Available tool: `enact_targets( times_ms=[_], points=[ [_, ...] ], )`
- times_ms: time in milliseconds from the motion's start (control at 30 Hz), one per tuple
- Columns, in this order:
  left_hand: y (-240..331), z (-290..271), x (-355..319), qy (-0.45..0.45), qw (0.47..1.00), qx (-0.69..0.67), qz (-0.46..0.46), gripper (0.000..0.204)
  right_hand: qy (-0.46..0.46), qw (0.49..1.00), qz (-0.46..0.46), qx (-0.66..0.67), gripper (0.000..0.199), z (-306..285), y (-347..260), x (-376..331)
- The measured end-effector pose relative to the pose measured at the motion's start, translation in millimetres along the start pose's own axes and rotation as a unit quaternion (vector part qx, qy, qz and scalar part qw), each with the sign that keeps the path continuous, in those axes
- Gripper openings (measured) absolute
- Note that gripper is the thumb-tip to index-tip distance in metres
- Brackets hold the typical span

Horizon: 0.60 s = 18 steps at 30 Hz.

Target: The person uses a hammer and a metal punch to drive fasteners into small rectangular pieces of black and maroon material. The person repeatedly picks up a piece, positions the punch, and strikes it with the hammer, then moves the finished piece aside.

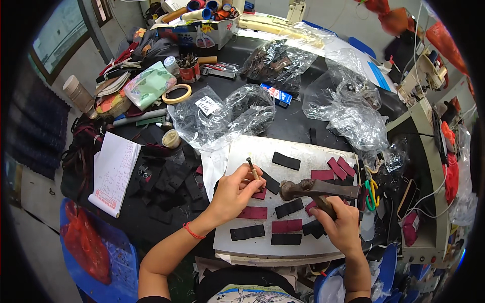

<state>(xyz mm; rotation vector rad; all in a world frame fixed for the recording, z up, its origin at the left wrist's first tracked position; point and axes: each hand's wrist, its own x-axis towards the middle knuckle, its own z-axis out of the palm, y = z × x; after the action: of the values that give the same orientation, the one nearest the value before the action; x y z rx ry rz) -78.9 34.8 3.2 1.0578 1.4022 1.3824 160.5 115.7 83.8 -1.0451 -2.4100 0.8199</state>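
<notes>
My left hand is closed round a slim metal punch, which stands nearly upright over a small maroon strap piece. Its lower tip is hidden by my fingers. To the right, my right hand grips the wooden handle of a hammer. The heavy, rusty hammer head is raised over the white board, a little apart from the punch. Black strap pieces and maroon ones lie spread around both hands, some partly covered by the hammer.
Left of the board lie a pile of black straps and a notebook. Clear plastic bags and a small blue box lie behind it. Green-handled scissors sit at its right edge, near a sewing machine.
</notes>
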Motion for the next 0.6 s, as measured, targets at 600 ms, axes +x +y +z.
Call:
enact_targets(
  times_ms=[600],
  points=[
    [-3,4,1,0.023,0.998,0.048,0.044,0.016,0.017,0.995,-0.08,-0.056,0.022,-9,-20,14]
  ],
)
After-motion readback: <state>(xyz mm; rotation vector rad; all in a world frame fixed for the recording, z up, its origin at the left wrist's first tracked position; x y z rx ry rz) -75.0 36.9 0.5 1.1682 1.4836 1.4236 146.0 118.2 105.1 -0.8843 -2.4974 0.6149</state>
